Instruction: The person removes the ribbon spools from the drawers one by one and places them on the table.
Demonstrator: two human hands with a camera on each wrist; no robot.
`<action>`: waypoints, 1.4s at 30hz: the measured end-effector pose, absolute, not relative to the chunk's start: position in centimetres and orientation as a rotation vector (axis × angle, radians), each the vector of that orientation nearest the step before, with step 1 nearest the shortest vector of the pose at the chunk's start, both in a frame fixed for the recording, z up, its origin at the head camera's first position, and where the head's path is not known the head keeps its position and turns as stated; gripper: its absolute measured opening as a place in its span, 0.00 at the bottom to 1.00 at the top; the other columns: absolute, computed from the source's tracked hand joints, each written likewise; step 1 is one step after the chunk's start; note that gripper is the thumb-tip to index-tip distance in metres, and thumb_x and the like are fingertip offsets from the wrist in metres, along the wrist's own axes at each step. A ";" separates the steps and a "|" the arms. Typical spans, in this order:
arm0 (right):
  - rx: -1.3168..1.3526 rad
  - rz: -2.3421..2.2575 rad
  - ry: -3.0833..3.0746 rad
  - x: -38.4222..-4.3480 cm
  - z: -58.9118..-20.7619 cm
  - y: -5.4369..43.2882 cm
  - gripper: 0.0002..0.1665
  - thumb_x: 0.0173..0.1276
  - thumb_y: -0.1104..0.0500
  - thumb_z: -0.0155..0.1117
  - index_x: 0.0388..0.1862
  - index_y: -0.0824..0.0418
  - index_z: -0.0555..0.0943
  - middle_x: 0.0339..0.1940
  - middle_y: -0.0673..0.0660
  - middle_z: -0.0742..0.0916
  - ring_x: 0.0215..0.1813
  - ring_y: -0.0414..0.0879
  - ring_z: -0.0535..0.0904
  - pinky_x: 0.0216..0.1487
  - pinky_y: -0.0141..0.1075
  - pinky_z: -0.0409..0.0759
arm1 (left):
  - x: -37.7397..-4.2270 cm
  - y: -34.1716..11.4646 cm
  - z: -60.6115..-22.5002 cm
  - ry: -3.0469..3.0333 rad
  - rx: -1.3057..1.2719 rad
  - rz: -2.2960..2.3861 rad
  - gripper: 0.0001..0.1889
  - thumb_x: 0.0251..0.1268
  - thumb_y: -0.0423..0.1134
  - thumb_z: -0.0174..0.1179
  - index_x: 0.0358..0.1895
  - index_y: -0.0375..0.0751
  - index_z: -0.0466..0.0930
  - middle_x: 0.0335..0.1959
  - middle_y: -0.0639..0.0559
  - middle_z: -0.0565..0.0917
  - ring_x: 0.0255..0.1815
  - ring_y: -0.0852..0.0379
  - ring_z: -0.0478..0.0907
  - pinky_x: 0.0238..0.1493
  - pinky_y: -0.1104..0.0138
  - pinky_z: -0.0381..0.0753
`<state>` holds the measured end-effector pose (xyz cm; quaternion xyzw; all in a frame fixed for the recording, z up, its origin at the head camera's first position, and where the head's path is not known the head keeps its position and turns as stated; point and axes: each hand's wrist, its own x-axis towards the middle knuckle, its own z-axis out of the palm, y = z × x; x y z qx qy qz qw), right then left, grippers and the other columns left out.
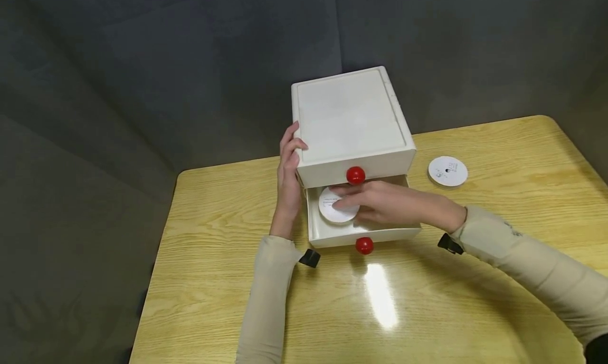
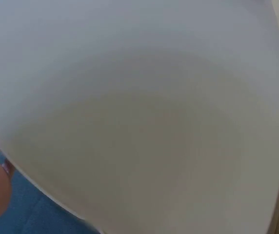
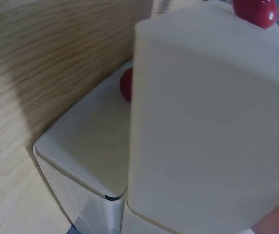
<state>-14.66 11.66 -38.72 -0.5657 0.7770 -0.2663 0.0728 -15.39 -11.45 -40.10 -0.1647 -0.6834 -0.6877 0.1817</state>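
A white cabinet with red knobs stands on the table, its lower drawer pulled out. My left hand rests against the cabinet's left side, fingertips reaching its top edge. The left wrist view shows mostly the cabinet's pale side wall. Inside the open drawer, my right hand pinches a round white disc with small print. Its fingers lie over the disc's top; the thumb is near the edge and partly hidden. In the right wrist view the drawer wall covers the fingers.
A second round white disc with print lies on the wooden table, right of the cabinet. The upper drawer's red knob overhangs the open drawer. Another red knob juts toward me. A dark curtain hangs behind the table.
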 end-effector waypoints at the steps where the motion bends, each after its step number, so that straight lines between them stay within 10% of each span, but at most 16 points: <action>1: -1.725 -0.819 2.341 -14.7 -38.8 11.5 0.26 0.63 0.67 0.76 0.62 0.61 0.84 0.71 0.64 0.78 0.60 0.54 0.84 0.54 0.40 0.84 | -15.4 -11.5 -40.1 -1.932 -0.459 -1.940 0.12 0.74 0.49 0.37 0.44 0.54 0.71 0.80 0.46 0.59 0.80 0.51 0.53 0.77 0.51 0.54; 12: -1.699 -0.839 2.431 -14.0 -38.5 11.4 0.21 0.70 0.60 0.71 0.61 0.65 0.85 0.65 0.63 0.84 0.59 0.57 0.85 0.55 0.44 0.84 | -15.3 -11.5 -40.0 -1.922 -0.465 -1.956 0.11 0.74 0.51 0.37 0.44 0.61 0.71 0.80 0.46 0.58 0.80 0.50 0.53 0.77 0.51 0.53; 20: -1.626 -0.939 2.454 -13.6 -38.4 11.7 0.19 0.71 0.59 0.68 0.58 0.64 0.86 0.62 0.60 0.86 0.60 0.56 0.84 0.56 0.48 0.83 | -15.4 -11.4 -40.0 -1.918 -0.483 -1.951 0.18 0.74 0.50 0.36 0.47 0.39 0.67 0.80 0.44 0.58 0.80 0.50 0.52 0.77 0.51 0.52; 28: -1.560 -1.019 2.438 -13.4 -38.1 11.8 0.17 0.73 0.62 0.66 0.58 0.64 0.86 0.58 0.59 0.88 0.59 0.53 0.85 0.54 0.47 0.84 | -15.4 -11.4 -40.1 -1.924 -0.487 -1.939 0.12 0.74 0.51 0.35 0.45 0.61 0.71 0.79 0.44 0.58 0.80 0.50 0.53 0.76 0.51 0.53; 42: -1.440 -1.074 2.450 -13.5 -37.9 11.9 0.16 0.73 0.61 0.66 0.57 0.62 0.87 0.54 0.56 0.90 0.23 0.34 0.64 0.27 0.33 0.70 | -15.4 -11.4 -40.0 -1.934 -0.474 -1.938 0.13 0.74 0.50 0.35 0.45 0.56 0.70 0.80 0.45 0.58 0.79 0.51 0.53 0.76 0.51 0.55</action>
